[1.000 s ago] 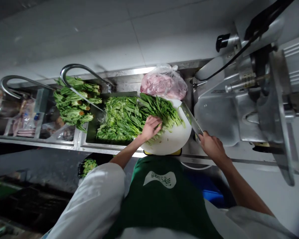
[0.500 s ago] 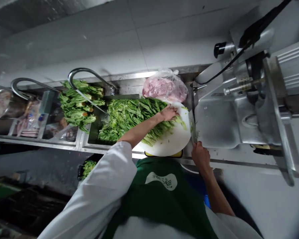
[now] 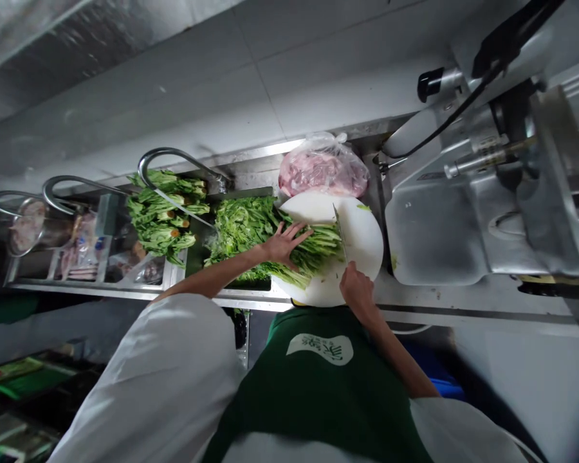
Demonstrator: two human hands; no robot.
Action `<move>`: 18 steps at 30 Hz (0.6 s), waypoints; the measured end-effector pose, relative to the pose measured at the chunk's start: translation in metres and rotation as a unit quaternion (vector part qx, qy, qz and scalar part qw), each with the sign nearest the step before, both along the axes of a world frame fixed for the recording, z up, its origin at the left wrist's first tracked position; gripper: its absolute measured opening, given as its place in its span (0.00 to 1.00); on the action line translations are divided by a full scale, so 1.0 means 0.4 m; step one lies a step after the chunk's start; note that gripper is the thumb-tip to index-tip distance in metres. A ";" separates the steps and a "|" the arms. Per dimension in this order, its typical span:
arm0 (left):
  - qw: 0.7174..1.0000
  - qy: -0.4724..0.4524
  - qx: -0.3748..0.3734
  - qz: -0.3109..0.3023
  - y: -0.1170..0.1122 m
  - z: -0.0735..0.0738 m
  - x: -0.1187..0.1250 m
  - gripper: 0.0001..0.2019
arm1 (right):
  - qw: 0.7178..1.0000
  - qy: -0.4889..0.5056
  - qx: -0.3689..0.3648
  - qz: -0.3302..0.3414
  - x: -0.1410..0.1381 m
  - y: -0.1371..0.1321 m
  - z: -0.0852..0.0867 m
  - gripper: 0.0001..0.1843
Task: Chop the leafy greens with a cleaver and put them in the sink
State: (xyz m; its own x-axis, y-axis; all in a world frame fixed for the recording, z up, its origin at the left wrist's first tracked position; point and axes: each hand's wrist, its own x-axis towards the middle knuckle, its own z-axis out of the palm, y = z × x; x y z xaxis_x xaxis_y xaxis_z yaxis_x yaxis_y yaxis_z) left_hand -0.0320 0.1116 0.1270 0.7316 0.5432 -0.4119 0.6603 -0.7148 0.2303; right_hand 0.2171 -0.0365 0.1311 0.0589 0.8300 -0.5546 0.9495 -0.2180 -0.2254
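My left hand [image 3: 285,245] lies with spread fingers on a pile of leafy green stalks [image 3: 321,247] at the left part of a round white cutting board [image 3: 364,257]. My right hand [image 3: 357,286] is closed around the handle of a knife [image 3: 340,233]. The blade points away from me across the board, beside the right ends of the stalks; whether it touches them I cannot tell. To the left, cut greens [image 3: 241,225] fill a sink basin, under a curved faucet [image 3: 166,154] with water running from it.
A clear plastic bag of pink meat [image 3: 323,168] sits behind the board. Uncut bunches of greens [image 3: 161,218] lie left of the basin. A metal slicing machine [image 3: 437,235] stands at the right. Further left are bagged meat [image 3: 82,247] and a metal pot [image 3: 38,228].
My left hand has moved left, from the board's far right part onto the stalks, fingers now spread. My right hand has brought the knife left from the board's right edge over the board.
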 end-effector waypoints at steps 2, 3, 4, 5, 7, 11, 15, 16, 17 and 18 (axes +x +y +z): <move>1.000 0.013 0.001 -0.013 -0.057 0.016 -0.039 0.63 | 1.000 0.001 -0.002 0.012 0.000 -0.003 -0.010 0.22; 1.000 0.020 -0.001 -0.022 -0.079 0.019 -0.054 0.63 | 1.000 0.004 0.000 0.017 0.002 -0.004 -0.014 0.22; 0.999 0.026 -0.003 -0.032 -0.096 0.019 -0.066 0.61 | 1.000 0.005 0.003 0.020 0.006 -0.005 -0.016 0.21; 0.999 0.029 -0.003 -0.043 -0.108 0.015 -0.074 0.60 | 1.000 0.006 0.006 0.021 0.011 -0.004 -0.018 0.20; 0.998 0.029 0.009 -0.061 -0.115 0.004 -0.085 0.57 | 1.000 0.004 0.013 0.020 0.026 -0.003 -0.017 0.18; 0.996 0.008 0.031 -0.081 -0.067 -0.025 -0.078 0.53 | 0.999 -0.022 0.036 -0.001 0.076 -0.010 -0.012 0.17; 0.998 -0.015 0.057 -0.026 0.005 -0.054 -0.006 0.58 | 0.997 -0.055 0.044 -0.039 0.114 -0.027 -0.015 0.17; 0.998 -0.013 0.069 0.001 0.012 -0.059 0.021 0.60 | 0.997 -0.059 0.040 -0.043 0.113 -0.026 -0.016 0.17; 0.996 -0.004 0.079 0.028 0.012 -0.061 0.049 0.61 | 0.997 -0.058 0.033 -0.044 0.106 -0.023 -0.016 0.17; 0.995 0.011 0.088 0.055 0.005 -0.061 0.075 0.63 | 0.998 -0.053 0.022 -0.039 0.095 -0.017 -0.015 0.17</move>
State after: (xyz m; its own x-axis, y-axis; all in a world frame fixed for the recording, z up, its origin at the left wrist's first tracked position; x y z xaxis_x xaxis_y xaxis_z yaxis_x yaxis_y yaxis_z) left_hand -0.0018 0.1136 0.1026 0.6554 0.6849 -0.3184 0.7405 -0.6656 0.0926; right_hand 0.2553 -0.0434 0.1251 0.1812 0.8439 -0.5050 0.9487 -0.2852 -0.1362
